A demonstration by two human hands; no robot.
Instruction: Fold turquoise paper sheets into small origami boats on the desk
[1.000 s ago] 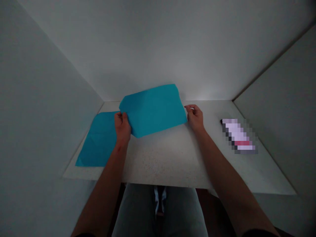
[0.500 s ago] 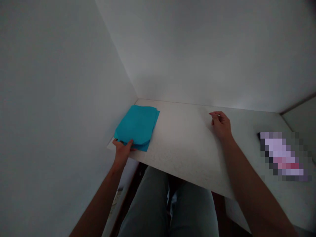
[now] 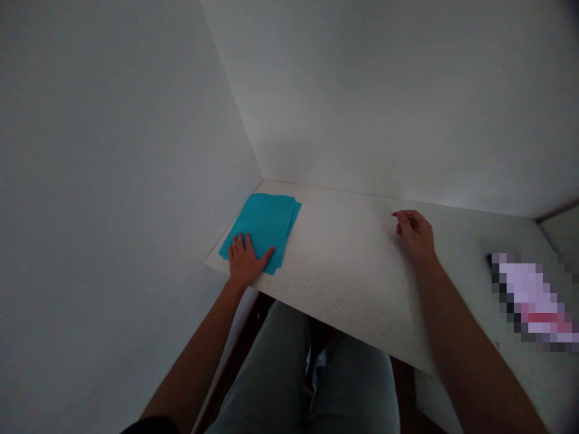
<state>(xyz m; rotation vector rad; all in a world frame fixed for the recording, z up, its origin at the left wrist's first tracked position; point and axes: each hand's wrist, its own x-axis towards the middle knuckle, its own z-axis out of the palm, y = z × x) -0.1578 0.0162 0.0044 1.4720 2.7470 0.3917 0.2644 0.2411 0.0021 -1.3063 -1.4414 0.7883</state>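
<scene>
A stack of turquoise paper sheets (image 3: 266,220) lies flat at the left end of the white table (image 3: 344,271), close to the left wall. My left hand (image 3: 245,260) rests flat on the near edge of the stack, fingers spread. My right hand (image 3: 414,234) hovers over the bare table further right, fingers loosely curled, with nothing visible in it.
White walls close in on the left and at the back. A pixelated oblong object (image 3: 534,301) lies on the table at the far right. My legs in grey trousers (image 3: 307,374) are under the table's near edge.
The sheet held up by both hands now lies on the stack at the left. My left hand went from gripping the stack's edge to lying flat on it. My right hand has let go.
</scene>
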